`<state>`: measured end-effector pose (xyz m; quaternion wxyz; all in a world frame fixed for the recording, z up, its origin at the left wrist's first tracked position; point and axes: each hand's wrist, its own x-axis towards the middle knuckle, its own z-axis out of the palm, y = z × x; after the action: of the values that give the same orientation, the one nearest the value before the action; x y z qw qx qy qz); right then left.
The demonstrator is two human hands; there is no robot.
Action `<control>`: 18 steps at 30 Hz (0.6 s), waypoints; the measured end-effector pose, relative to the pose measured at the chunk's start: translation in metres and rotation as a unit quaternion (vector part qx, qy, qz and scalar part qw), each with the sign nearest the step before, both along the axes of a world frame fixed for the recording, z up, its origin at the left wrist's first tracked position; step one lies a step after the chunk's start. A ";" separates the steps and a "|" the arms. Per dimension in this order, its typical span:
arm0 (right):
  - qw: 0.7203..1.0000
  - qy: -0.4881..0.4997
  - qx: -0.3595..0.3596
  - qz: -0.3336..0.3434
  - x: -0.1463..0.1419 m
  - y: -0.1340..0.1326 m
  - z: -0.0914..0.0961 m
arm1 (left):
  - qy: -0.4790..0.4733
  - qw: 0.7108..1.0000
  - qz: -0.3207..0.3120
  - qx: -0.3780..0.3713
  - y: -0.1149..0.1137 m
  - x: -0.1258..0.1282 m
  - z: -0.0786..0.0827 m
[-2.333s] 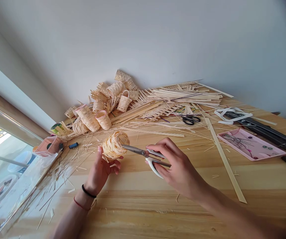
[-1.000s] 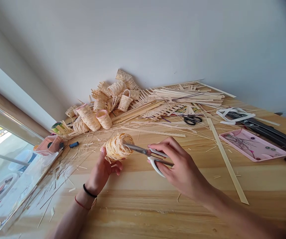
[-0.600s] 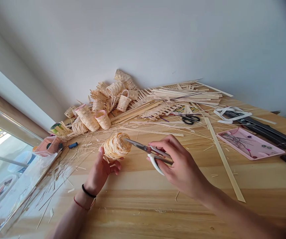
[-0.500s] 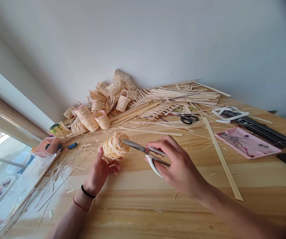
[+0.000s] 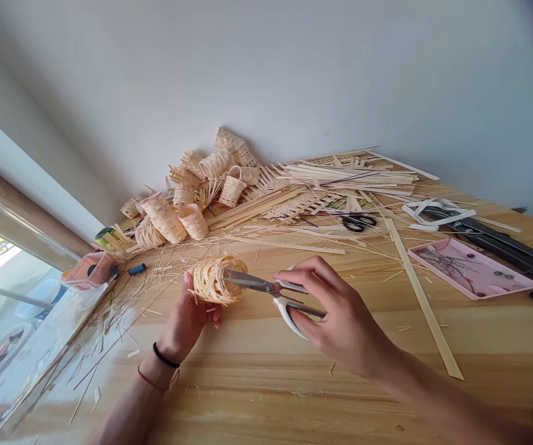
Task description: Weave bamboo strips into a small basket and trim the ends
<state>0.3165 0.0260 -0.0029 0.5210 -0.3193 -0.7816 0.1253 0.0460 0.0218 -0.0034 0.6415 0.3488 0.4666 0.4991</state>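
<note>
My left hand (image 5: 191,321) grips a small woven basket (image 5: 211,279) of pale wood strips, tilted on its side with its mouth facing right. The thumb presses on its near left end and the fingers curl beneath. In my right hand (image 5: 341,309) is a pair of scissors (image 5: 266,286) with white handles, thumb and fingers in the loops. The blades are slightly parted, and their tips lie at the basket's mouth; whether a strip is between them I cannot tell.
Several finished woven baskets (image 5: 169,219) are heaped at the back left, beside a pile of loose strips (image 5: 354,176). Black scissors (image 5: 358,222) lie in front of that pile. On the right are a pink tray (image 5: 473,270) with small pieces and a long flat strip (image 5: 426,303).
The basket has turned a little in my left hand, its mouth swinging toward me. My right hand and the scissors have shifted slightly right and down. The whole view has shifted slightly.
</note>
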 end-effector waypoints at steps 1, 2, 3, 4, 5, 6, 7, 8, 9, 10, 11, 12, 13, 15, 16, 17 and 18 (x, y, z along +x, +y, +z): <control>1.000 0.000 0.005 0.000 0.000 0.000 0.000 | 0.001 1.000 -0.001 -0.001 0.000 0.000 0.000; 1.000 -0.001 0.009 0.001 0.000 0.000 0.000 | 0.002 1.000 -0.002 -0.001 0.000 0.000 0.000; 1.000 -0.001 0.012 0.002 0.000 0.000 0.001 | 0.004 1.000 -0.003 -0.002 0.000 0.000 0.000; 1.000 -0.003 0.015 0.003 0.000 0.001 0.001 | 0.005 1.000 -0.004 -0.002 -0.001 0.000 0.000; 1.000 -0.004 0.017 0.003 0.000 0.001 0.001 | 0.007 1.000 -0.005 -0.002 -0.001 0.000 0.000; 1.000 -0.006 0.018 0.002 0.001 0.001 0.001 | 0.009 1.000 -0.005 -0.002 -0.001 0.000 0.000; 1.000 -0.006 0.018 0.000 0.001 0.001 0.001 | 0.011 1.000 -0.004 -0.001 -0.001 0.000 0.000; 1.000 -0.007 0.017 -0.002 0.001 0.001 0.000 | 0.012 1.000 -0.004 0.000 -0.001 0.000 0.000; 1.000 -0.006 0.017 -0.004 0.001 0.001 0.000 | 0.013 1.000 -0.004 0.000 0.000 0.000 0.000; 1.000 -0.006 0.016 -0.006 0.001 0.001 0.000 | 0.014 1.000 -0.005 0.001 0.000 0.000 0.000; 1.000 -0.006 0.016 -0.008 0.001 0.001 0.000 | 0.015 1.000 -0.005 0.001 0.000 0.000 0.000; 1.000 -0.006 0.017 -0.009 0.001 0.001 0.000 | 0.017 1.000 -0.006 0.001 0.000 0.000 0.000; 1.000 -0.006 0.018 -0.010 0.001 0.001 0.000 | 0.018 1.000 -0.006 0.000 0.000 0.000 0.000; 1.000 -0.003 0.022 -0.011 0.001 0.001 0.001 | 0.020 1.000 -0.006 0.001 -0.001 0.000 0.001; 1.000 -0.002 0.023 -0.011 0.001 0.001 0.001 | 0.020 1.000 -0.004 0.001 -0.001 0.000 0.001; 1.000 -0.001 0.023 -0.011 0.001 0.001 0.001 | 0.021 1.000 -0.002 0.002 -0.001 0.000 0.001; 1.000 0.000 0.022 -0.010 0.001 0.001 0.001 | 0.022 1.000 0.000 0.002 -0.001 0.001 0.001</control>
<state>0.3170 0.0271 -0.0014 0.5292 -0.3158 -0.7809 0.1024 0.0465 0.0207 -0.0020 0.6307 0.3608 0.4793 0.4922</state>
